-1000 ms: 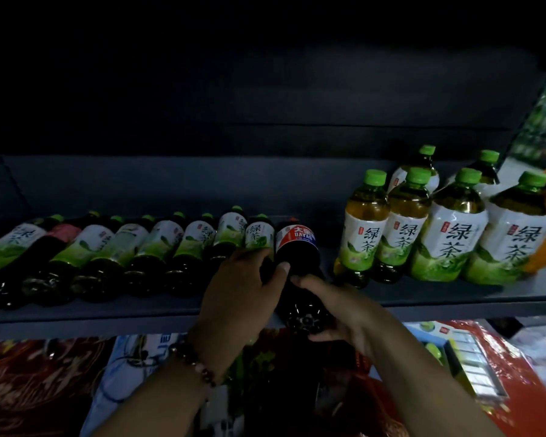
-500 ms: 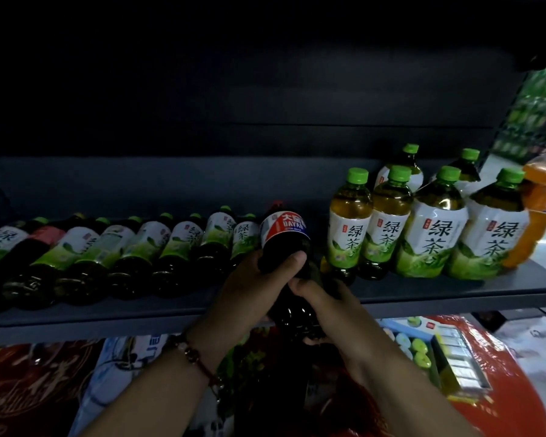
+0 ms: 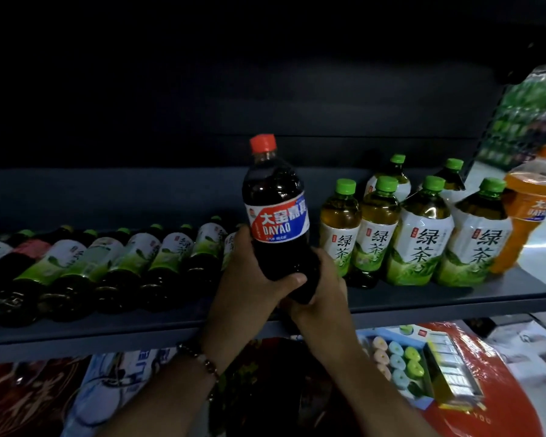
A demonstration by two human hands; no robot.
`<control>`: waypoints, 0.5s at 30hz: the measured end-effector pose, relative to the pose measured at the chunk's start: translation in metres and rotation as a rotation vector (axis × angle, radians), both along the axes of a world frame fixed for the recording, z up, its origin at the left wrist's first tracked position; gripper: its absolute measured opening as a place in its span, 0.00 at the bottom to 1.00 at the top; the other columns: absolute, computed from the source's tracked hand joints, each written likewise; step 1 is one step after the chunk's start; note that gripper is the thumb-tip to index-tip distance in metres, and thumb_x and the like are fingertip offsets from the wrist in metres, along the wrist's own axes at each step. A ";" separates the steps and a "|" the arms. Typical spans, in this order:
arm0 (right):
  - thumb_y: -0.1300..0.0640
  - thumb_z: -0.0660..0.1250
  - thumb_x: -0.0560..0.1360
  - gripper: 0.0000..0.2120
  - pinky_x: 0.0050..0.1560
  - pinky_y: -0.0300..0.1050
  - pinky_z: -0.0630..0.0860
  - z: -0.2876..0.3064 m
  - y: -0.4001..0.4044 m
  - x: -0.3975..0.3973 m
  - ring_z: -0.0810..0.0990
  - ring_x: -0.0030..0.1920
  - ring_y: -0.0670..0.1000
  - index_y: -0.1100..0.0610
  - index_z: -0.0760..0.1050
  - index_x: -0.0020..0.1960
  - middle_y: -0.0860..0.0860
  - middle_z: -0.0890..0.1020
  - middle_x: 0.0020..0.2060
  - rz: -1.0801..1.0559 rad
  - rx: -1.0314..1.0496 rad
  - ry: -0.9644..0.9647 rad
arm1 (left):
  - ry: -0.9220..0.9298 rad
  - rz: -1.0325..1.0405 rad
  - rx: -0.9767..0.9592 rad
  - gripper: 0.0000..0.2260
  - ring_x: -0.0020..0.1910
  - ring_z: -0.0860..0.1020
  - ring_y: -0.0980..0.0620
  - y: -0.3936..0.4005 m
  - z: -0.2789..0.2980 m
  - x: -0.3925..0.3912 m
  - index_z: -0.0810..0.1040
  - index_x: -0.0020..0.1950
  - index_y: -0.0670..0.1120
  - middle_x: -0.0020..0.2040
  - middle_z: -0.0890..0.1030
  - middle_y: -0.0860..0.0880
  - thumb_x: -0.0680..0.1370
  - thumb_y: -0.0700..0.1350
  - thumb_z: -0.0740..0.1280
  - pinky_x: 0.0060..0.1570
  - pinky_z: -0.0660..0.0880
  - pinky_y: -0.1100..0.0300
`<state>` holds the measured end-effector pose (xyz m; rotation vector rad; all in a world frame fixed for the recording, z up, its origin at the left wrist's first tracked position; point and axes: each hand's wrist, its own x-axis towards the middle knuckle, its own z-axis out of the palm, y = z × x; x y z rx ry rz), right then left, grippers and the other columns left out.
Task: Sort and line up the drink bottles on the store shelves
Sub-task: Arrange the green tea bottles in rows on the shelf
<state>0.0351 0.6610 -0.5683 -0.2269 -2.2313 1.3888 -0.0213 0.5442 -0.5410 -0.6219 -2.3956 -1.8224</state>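
Observation:
A dark cola bottle [image 3: 276, 212] with a red cap and a red-and-blue DAYAO label stands nearly upright over the grey shelf [image 3: 423, 301]. My left hand [image 3: 252, 272] grips its lower body from the left, thumb across the front. My right hand [image 3: 323, 285] holds its base from the right. To the left, several green tea bottles [image 3: 130, 257] lie on their sides in a row, bottoms facing me. To the right, several green tea bottles [image 3: 420, 234] with green caps stand upright.
An orange DAYAO bottle [image 3: 530, 209] stands at the shelf's right end. Below the shelf lie red gift boxes [image 3: 486, 389] and a blue box of round pastel sweets [image 3: 397, 364]. Green bottle packs [image 3: 527, 115] fill the far right background.
The cola bottle has been raised from lying in the row to nearly upright, cap now on top. Both hands stayed on its lower part and moved up with it.

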 end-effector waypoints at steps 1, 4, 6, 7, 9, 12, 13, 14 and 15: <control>0.56 0.75 0.67 0.35 0.60 0.55 0.76 -0.006 -0.001 -0.004 0.73 0.63 0.50 0.35 0.62 0.65 0.42 0.75 0.60 -0.023 -0.018 0.010 | 0.019 0.016 -0.053 0.42 0.62 0.74 0.60 0.003 -0.004 -0.003 0.60 0.72 0.58 0.64 0.74 0.59 0.64 0.47 0.81 0.57 0.74 0.63; 0.60 0.74 0.69 0.34 0.60 0.53 0.78 -0.020 -0.003 -0.011 0.76 0.62 0.48 0.41 0.63 0.68 0.45 0.77 0.61 -0.060 -0.034 -0.002 | 0.114 0.077 -0.251 0.45 0.66 0.72 0.54 0.009 -0.014 -0.011 0.59 0.74 0.55 0.67 0.73 0.55 0.63 0.53 0.80 0.61 0.74 0.55; 0.62 0.74 0.69 0.36 0.64 0.48 0.75 -0.024 -0.002 -0.014 0.74 0.64 0.44 0.44 0.64 0.71 0.43 0.75 0.64 -0.092 -0.012 0.005 | 0.179 0.116 -0.360 0.47 0.68 0.70 0.51 0.012 -0.017 -0.016 0.57 0.76 0.55 0.70 0.71 0.53 0.63 0.58 0.78 0.64 0.73 0.48; 0.63 0.74 0.70 0.37 0.66 0.46 0.73 -0.024 -0.002 -0.015 0.71 0.66 0.43 0.46 0.63 0.73 0.43 0.72 0.66 -0.115 0.023 0.004 | 0.211 0.143 -0.401 0.48 0.69 0.69 0.50 0.014 -0.018 -0.018 0.56 0.76 0.54 0.71 0.70 0.52 0.63 0.60 0.78 0.65 0.72 0.47; 0.62 0.74 0.71 0.38 0.69 0.45 0.70 -0.024 0.001 -0.020 0.67 0.70 0.45 0.48 0.61 0.76 0.44 0.67 0.70 -0.151 0.110 -0.007 | 0.249 0.184 -0.440 0.49 0.71 0.67 0.49 0.018 -0.018 -0.022 0.53 0.77 0.53 0.73 0.69 0.50 0.64 0.62 0.76 0.66 0.70 0.46; 0.62 0.71 0.73 0.40 0.71 0.46 0.68 -0.027 0.002 -0.026 0.66 0.71 0.48 0.49 0.56 0.78 0.46 0.66 0.73 -0.168 0.186 -0.064 | 0.286 0.213 -0.479 0.50 0.73 0.65 0.48 0.025 -0.021 -0.026 0.48 0.79 0.52 0.75 0.66 0.48 0.67 0.62 0.75 0.71 0.65 0.48; 0.63 0.70 0.73 0.40 0.71 0.46 0.67 -0.028 0.002 -0.027 0.66 0.71 0.48 0.49 0.55 0.79 0.46 0.66 0.73 -0.158 0.182 -0.081 | 0.294 0.224 -0.489 0.50 0.73 0.64 0.48 0.027 -0.022 -0.028 0.46 0.80 0.52 0.76 0.65 0.48 0.69 0.62 0.74 0.72 0.63 0.49; 0.63 0.70 0.73 0.41 0.71 0.46 0.67 -0.028 0.002 -0.027 0.66 0.72 0.48 0.49 0.53 0.79 0.46 0.67 0.73 -0.142 0.168 -0.090 | 0.297 0.231 -0.487 0.50 0.73 0.64 0.47 0.028 -0.023 -0.029 0.45 0.80 0.51 0.76 0.64 0.48 0.70 0.61 0.73 0.72 0.63 0.50; 0.63 0.70 0.73 0.42 0.72 0.46 0.66 -0.028 0.001 -0.027 0.65 0.72 0.47 0.49 0.52 0.80 0.46 0.67 0.73 -0.126 0.150 -0.097 | 0.299 0.235 -0.478 0.49 0.73 0.64 0.47 0.029 -0.023 -0.030 0.44 0.80 0.51 0.76 0.64 0.48 0.70 0.61 0.73 0.71 0.63 0.49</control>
